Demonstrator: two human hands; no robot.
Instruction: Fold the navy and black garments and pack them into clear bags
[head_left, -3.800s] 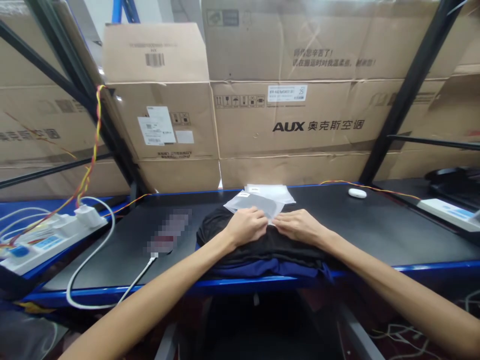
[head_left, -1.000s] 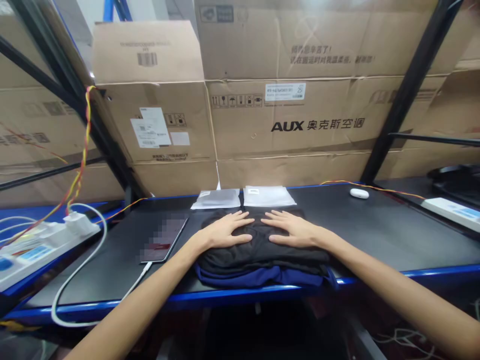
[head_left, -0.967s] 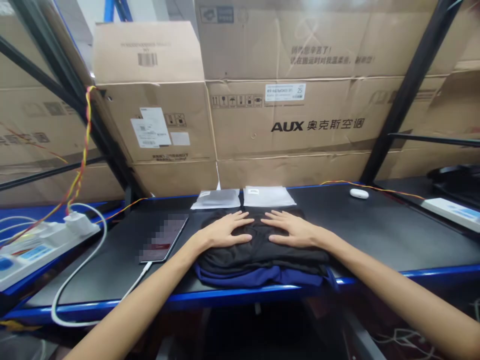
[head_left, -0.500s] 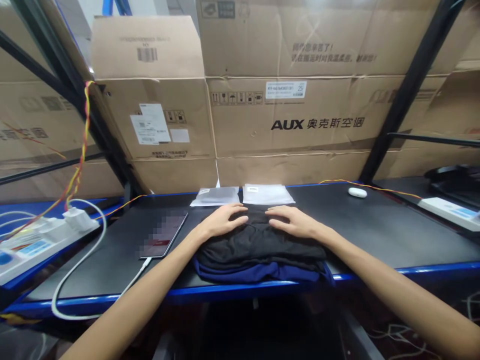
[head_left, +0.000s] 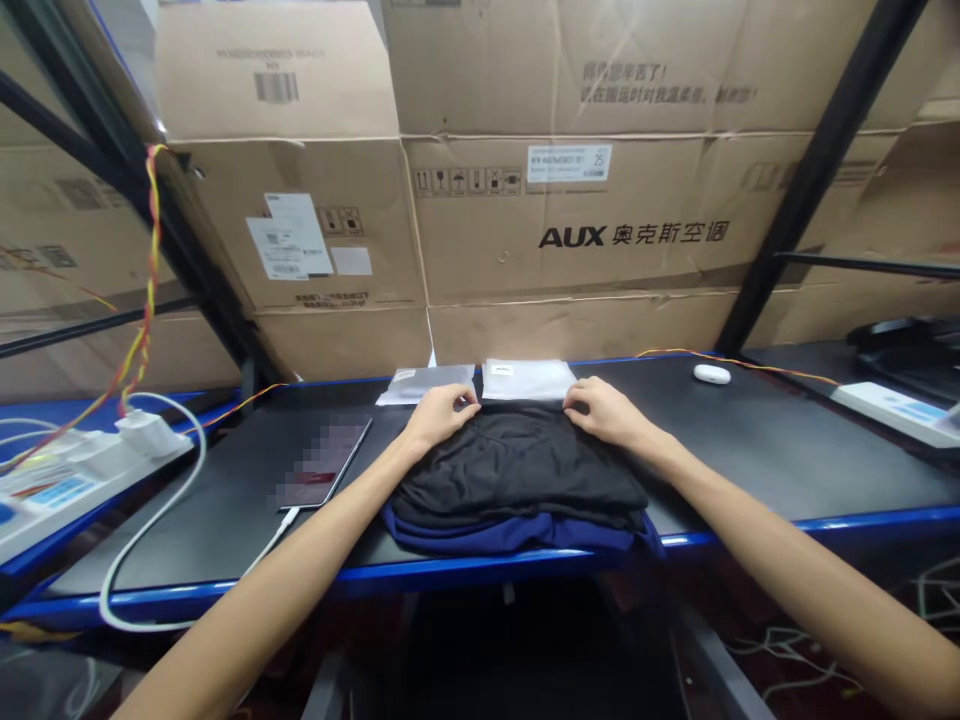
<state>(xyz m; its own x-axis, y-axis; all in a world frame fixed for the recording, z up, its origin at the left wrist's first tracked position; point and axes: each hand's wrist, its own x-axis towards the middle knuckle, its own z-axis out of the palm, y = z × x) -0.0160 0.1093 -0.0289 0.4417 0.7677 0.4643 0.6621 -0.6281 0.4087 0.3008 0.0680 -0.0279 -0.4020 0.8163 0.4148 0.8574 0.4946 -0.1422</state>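
Observation:
A folded black garment [head_left: 525,465] lies on top of a dark blue folded garment [head_left: 510,533] at the front edge of the desk. My left hand [head_left: 442,412] pinches the black garment's far left corner between thumb and fingers. At its far right corner, my right hand [head_left: 604,410] closes on the edge the same way. Just behind the cloth lie two flat plastic packets: a greyish packet [head_left: 427,385] by my left hand and a whiter packet [head_left: 529,380] between the hands. The exact kind of garment cannot be made out.
A phone [head_left: 326,465] on a white charging cable [head_left: 202,480] lies to the left. Power strips sit at the far left [head_left: 82,480] and far right [head_left: 896,412]. A small white case [head_left: 712,374] rests at the back right. Cardboard boxes [head_left: 480,220] wall off the back.
My hands, earlier spread over the top of the black garment, have moved apart to its far corners. Their fingers have closed on its edge. The view has tilted slightly downward.

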